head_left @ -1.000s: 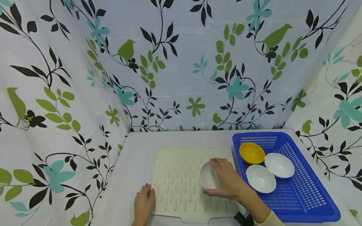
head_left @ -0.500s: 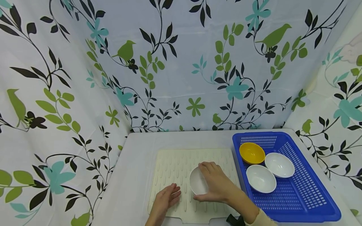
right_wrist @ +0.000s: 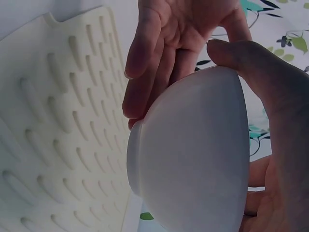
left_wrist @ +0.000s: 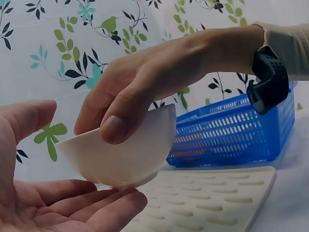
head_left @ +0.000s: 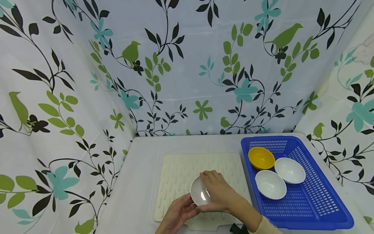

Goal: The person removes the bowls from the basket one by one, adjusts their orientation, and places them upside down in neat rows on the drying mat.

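Note:
A white bowl (head_left: 200,191) hangs above the cream ridged draining mat (head_left: 181,165), its mouth tilted a little. My right hand (head_left: 217,191) grips it by the rim, thumb on the near side and fingers at the far side. My left hand (left_wrist: 72,203) is palm up with fingers extended, the fingertips at the underside of the bowl by its foot ring. In the right wrist view the bowl's smooth outer wall (right_wrist: 193,154) fills the middle, and the left fingers (right_wrist: 149,82) lie against its lower side.
At the right stands a blue perforated basket (head_left: 315,208) holding a yellow bowl (head_left: 261,158) and two white bowls (head_left: 270,184) (head_left: 290,170). A dark band (left_wrist: 270,79) is on the right wrist. Patterned curtains (head_left: 187,65) hang around the white table (head_left: 131,182).
My right hand has carried the bowl leftward over the mat. My left hand has left the mat's left edge, turned palm up and come under the bowl.

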A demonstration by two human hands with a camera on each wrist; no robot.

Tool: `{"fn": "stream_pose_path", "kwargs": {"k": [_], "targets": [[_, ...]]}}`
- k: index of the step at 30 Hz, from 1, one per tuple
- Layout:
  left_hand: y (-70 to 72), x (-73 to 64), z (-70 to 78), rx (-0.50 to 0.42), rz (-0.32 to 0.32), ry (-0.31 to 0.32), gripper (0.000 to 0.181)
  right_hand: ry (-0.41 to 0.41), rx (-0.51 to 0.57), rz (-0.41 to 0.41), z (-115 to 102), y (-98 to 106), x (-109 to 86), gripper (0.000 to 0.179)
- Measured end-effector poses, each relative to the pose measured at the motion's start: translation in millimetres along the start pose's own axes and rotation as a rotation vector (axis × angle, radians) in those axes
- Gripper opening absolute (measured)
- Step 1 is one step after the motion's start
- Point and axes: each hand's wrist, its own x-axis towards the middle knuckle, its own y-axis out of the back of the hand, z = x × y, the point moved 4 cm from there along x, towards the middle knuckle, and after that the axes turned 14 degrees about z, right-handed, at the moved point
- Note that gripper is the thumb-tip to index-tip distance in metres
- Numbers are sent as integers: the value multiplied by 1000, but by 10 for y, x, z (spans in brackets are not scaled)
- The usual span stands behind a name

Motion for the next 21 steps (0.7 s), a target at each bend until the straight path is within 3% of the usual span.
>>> {"fn": "stream_pose_path", "kwargs": {"k": [7,18,21], "targets": [[-8,23,-55,-25,-7,1,50,27,-7,-3,-22,-36,-4,107],[29,57,-103,7,83,35,54,39,-33,-28,-75,-54,16,110],[52,63,-96,13,104,27,44,44,-33,-26,-79,-58,17,113]]}}
